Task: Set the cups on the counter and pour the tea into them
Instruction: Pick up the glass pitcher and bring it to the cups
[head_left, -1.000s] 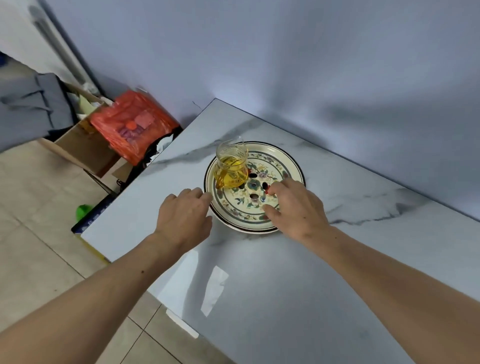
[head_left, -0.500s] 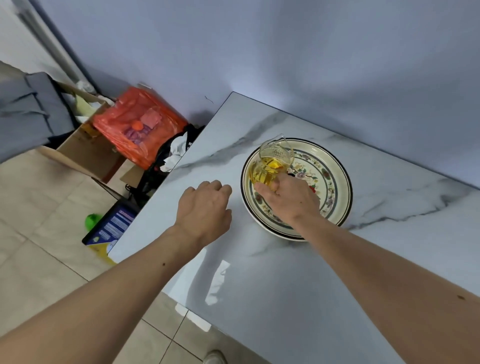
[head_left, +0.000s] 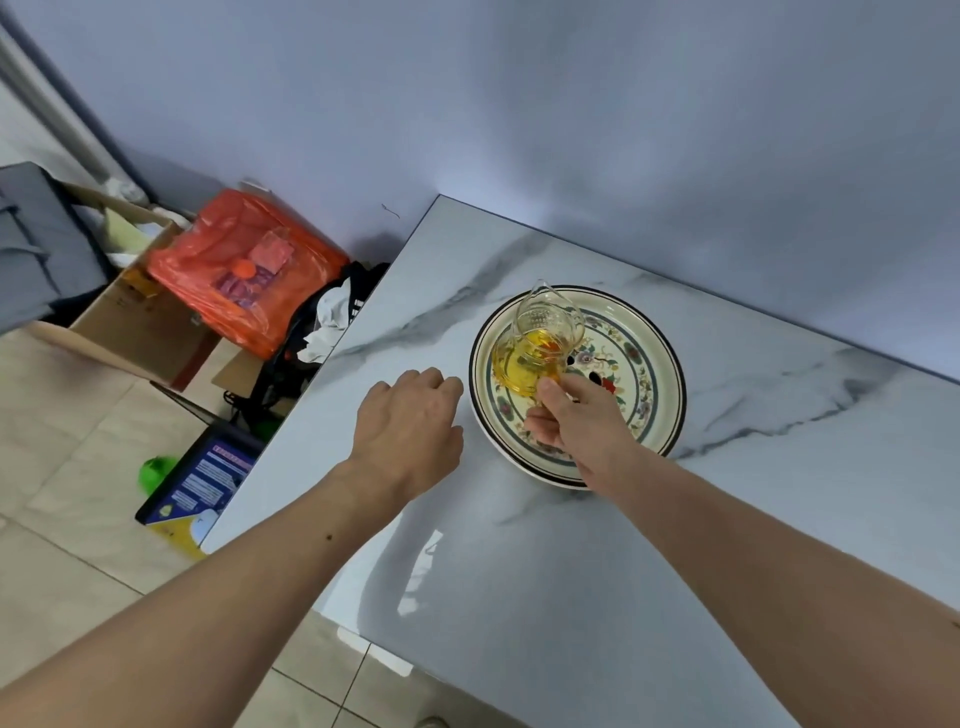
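Glass pitcher (head_left: 540, 343) of yellow tea is sitting at about 10 o'clock inside the patterned plate (head_left: 660, 364), spout pointing toward 12 o'clock; whether its base is touching the plate or lifted off it cannot be told. Right hand (head_left: 576, 421) is reaching in from 5 o'clock, thumb and fingers pinching the pitcher at its lower near side.

Left hand (head_left: 410, 431) is lying knuckles-up on the marble counter (head_left: 571, 597), just beside the plate's 9 o'clock rim and not touching it; fingers are curled loosely under, and whether anything is held beneath them cannot be told.

Plate is resting on the counter near the wall (head_left: 571, 130). Off the counter's 9 o'clock edge, an orange bag (head_left: 234, 280) is sitting on a cardboard box (head_left: 135, 322) on the floor.
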